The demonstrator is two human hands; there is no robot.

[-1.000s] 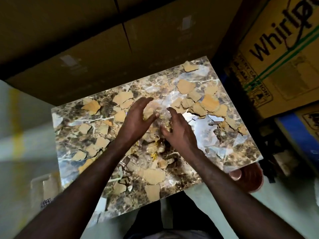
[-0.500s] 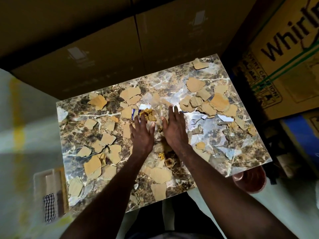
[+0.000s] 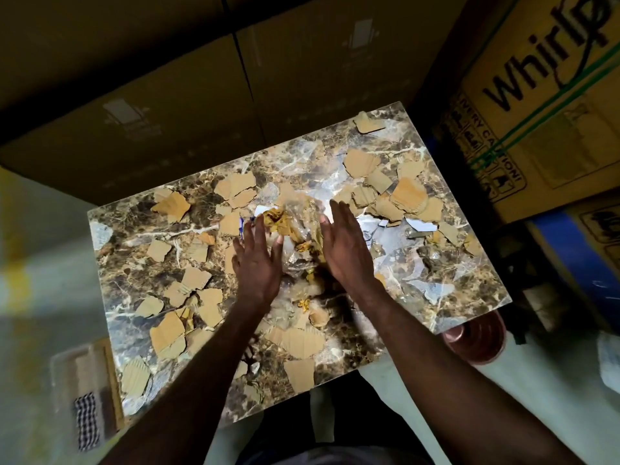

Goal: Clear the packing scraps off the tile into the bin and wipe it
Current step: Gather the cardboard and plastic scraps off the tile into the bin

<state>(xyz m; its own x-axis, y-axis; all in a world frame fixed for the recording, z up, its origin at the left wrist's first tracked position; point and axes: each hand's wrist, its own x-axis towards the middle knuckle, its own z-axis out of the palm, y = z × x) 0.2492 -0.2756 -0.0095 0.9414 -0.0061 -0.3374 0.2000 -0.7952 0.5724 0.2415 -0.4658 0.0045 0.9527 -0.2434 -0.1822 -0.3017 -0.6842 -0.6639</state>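
A brown marbled tile (image 3: 141, 229) lies in front of me, strewn with several torn cardboard scraps (image 3: 360, 162) and bits of clear plastic film (image 3: 432, 290). Near its middle sits a small heap of crumpled yellow wrapper and clear plastic (image 3: 295, 226). My left hand (image 3: 258, 263) and my right hand (image 3: 345, 250) lie flat on the tile, fingers straight, one on each side of that heap. Neither hand holds anything. A reddish-brown round bin (image 3: 476, 340) shows below the tile's near right corner.
Large cardboard boxes (image 3: 167, 105) stand behind the tile, and a printed appliance box (image 3: 550, 105) rises at the right. A checked cloth (image 3: 86, 421) lies on the floor at the lower left, beside a pale container (image 3: 63, 374).
A second ago both hands were curled round the heap of wrapper and plastic. They have flattened out and slid forward, and now sit a little wider apart beside it.
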